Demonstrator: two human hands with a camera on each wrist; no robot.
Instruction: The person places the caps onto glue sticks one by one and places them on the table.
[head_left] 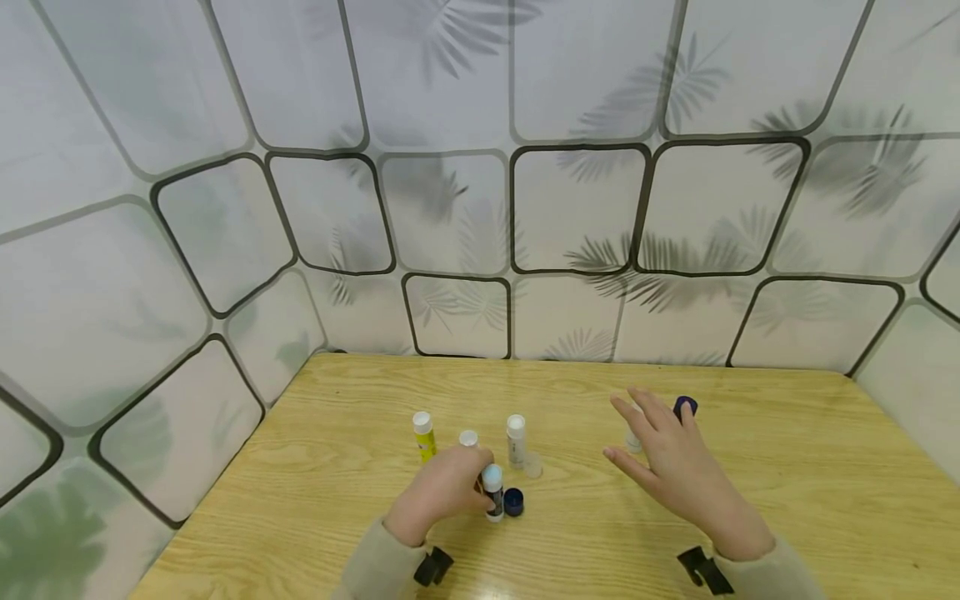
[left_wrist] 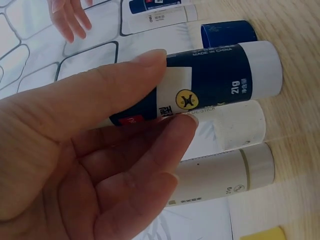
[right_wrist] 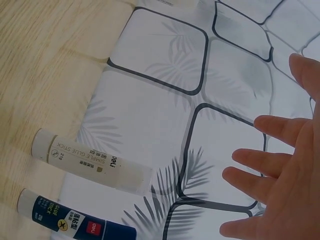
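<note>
My left hand (head_left: 442, 492) pinches an upright navy glue stick (head_left: 493, 500) between thumb and fingers; its top is pale and uncapped. Whether its white base (left_wrist: 267, 70) touches the table cannot be told. Just right of it lies a navy cap (head_left: 513, 502). Behind that hand stand a white glue stick (head_left: 516, 442), a translucent cap (head_left: 532, 465) and another white-topped stick (head_left: 468, 439), partly hidden by the hand. My right hand (head_left: 678, 467) hovers with spread fingers, holding nothing, near a second white glue stick (right_wrist: 90, 160) and a capped navy glue stick (right_wrist: 75, 220).
A yellow glue stick (head_left: 425, 439) with a white top stands left of the group. Wood-grain table (head_left: 570, 550) lies under everything. A patterned curtain-like wall (head_left: 450, 208) closes off the back and sides.
</note>
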